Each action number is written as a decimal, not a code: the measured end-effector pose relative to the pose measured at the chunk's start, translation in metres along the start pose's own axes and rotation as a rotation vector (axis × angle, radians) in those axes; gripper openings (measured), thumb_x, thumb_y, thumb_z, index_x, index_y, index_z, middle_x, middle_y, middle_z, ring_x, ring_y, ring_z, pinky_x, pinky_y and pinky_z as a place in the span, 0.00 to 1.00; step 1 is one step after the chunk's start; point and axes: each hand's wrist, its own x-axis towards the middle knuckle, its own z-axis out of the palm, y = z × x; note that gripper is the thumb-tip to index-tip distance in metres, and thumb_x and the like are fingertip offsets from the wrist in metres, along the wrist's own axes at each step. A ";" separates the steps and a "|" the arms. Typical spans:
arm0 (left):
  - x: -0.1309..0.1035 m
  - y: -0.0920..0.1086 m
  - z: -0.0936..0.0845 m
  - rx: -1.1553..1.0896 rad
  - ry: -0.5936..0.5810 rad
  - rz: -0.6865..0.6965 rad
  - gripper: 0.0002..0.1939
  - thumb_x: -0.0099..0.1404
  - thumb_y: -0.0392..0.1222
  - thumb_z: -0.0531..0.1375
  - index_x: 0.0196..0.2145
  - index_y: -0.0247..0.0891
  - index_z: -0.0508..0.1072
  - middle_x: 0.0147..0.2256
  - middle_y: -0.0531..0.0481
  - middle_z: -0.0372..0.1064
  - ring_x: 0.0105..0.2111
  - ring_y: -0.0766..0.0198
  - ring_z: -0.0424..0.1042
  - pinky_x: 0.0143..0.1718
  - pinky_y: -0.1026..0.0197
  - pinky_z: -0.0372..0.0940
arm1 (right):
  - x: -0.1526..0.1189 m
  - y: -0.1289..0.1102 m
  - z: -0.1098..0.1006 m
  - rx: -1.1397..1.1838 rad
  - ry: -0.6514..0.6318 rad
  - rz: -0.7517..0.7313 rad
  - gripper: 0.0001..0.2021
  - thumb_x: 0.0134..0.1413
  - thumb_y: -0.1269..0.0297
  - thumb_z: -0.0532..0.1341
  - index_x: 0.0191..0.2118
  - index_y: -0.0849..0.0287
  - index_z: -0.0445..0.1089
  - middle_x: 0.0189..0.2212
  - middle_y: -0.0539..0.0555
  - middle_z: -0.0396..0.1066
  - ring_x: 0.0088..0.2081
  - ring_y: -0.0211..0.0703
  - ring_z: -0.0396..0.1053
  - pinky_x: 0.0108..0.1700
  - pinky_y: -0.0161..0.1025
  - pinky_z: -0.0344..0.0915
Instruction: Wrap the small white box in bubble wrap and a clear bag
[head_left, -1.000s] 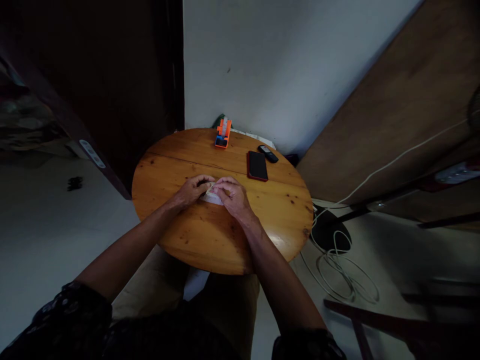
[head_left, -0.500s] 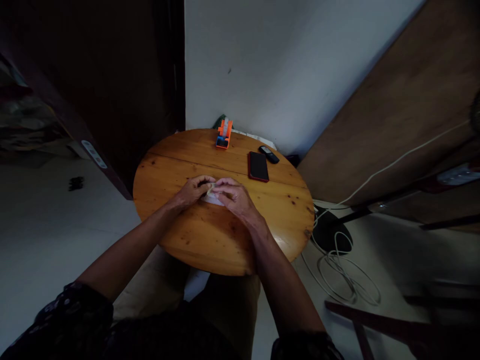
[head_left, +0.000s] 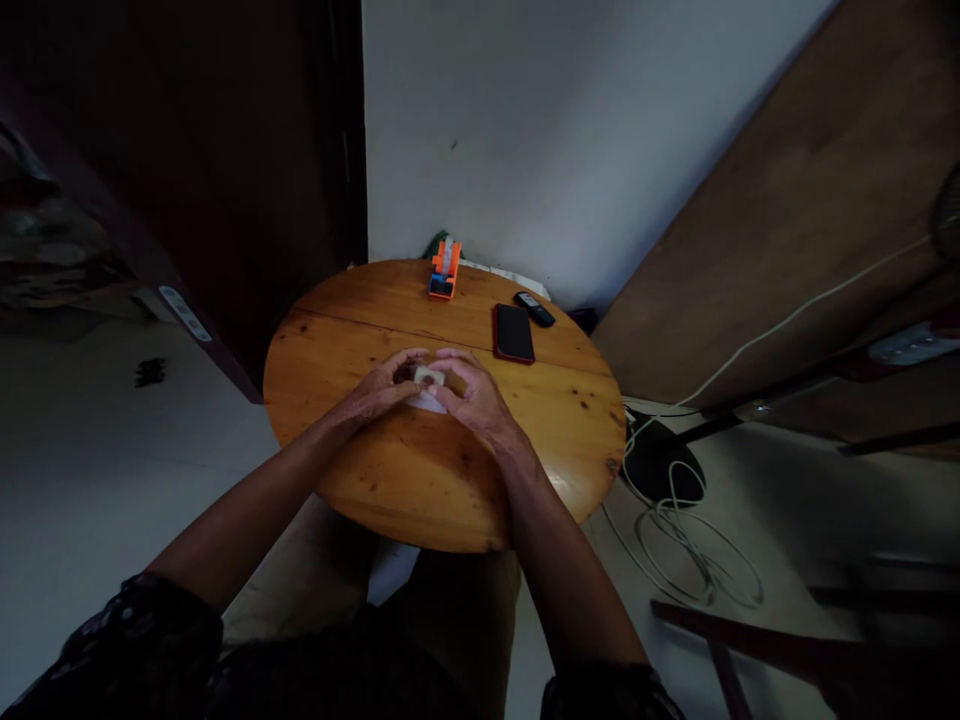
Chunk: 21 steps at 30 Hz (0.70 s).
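On the round wooden table (head_left: 405,470), both hands meet around a small whitish piece (head_left: 430,376) with a darker brownish patch. Its kind is too small to make out. My left hand (head_left: 384,388) curves in from the left, with its thumb at the piece's near edge. From the right, my right hand (head_left: 474,398) curls over it, its thumb also at the near edge. Beneath them lies a flat white sheet, perhaps paper (head_left: 426,402), partly hidden by the fingers.
Toward the back stands an orange tape dispenser (head_left: 445,268). To the right lie a dark phone with a red edge (head_left: 514,333) and a black remote-like handset (head_left: 535,308). A white wall (head_left: 510,150) rises behind. Coiled cable (head_left: 690,550) lies on the floor.
My fingers have arched and the thumbs have shifted down to the near edge, so more of the whitish piece and its brownish patch shows. The hands stay in nearly the same place.
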 end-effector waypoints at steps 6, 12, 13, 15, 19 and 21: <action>0.001 -0.003 -0.001 0.025 -0.024 0.028 0.32 0.54 0.42 0.65 0.57 0.37 0.69 0.51 0.43 0.71 0.50 0.56 0.71 0.53 0.55 0.64 | -0.002 -0.002 -0.002 -0.041 -0.037 -0.017 0.10 0.56 0.64 0.63 0.43 0.51 0.79 0.57 0.57 0.69 0.59 0.52 0.67 0.62 0.55 0.61; 0.002 -0.005 0.000 -0.007 -0.035 0.029 0.32 0.54 0.41 0.65 0.57 0.37 0.69 0.48 0.44 0.72 0.46 0.58 0.72 0.50 0.57 0.66 | -0.002 -0.003 0.001 -0.140 -0.083 -0.027 0.09 0.53 0.69 0.64 0.39 0.50 0.80 0.56 0.56 0.71 0.57 0.55 0.68 0.62 0.59 0.60; 0.002 -0.004 0.000 -0.003 -0.034 0.028 0.32 0.53 0.41 0.65 0.57 0.36 0.69 0.48 0.44 0.72 0.46 0.58 0.72 0.50 0.57 0.66 | -0.002 -0.003 0.000 -0.108 -0.069 -0.026 0.09 0.54 0.68 0.64 0.39 0.50 0.80 0.56 0.55 0.71 0.57 0.54 0.68 0.61 0.57 0.61; 0.001 -0.002 0.000 0.006 -0.033 0.014 0.33 0.53 0.41 0.65 0.57 0.37 0.69 0.48 0.45 0.73 0.46 0.58 0.72 0.50 0.56 0.66 | 0.000 -0.001 -0.003 -0.018 -0.010 -0.024 0.08 0.55 0.66 0.64 0.39 0.51 0.80 0.55 0.55 0.71 0.57 0.51 0.69 0.61 0.54 0.62; -0.001 0.001 -0.001 -0.011 -0.021 -0.034 0.34 0.52 0.42 0.66 0.57 0.38 0.69 0.51 0.44 0.72 0.49 0.55 0.72 0.52 0.54 0.65 | 0.002 0.004 -0.009 0.080 0.161 0.009 0.08 0.56 0.64 0.63 0.39 0.52 0.80 0.52 0.55 0.73 0.55 0.49 0.70 0.61 0.50 0.63; -0.002 0.003 -0.001 -0.028 -0.010 -0.053 0.34 0.50 0.41 0.66 0.57 0.37 0.69 0.52 0.43 0.71 0.50 0.55 0.71 0.52 0.55 0.66 | 0.002 0.007 -0.009 0.085 0.212 0.042 0.08 0.55 0.64 0.63 0.37 0.53 0.79 0.50 0.56 0.74 0.53 0.49 0.72 0.59 0.50 0.64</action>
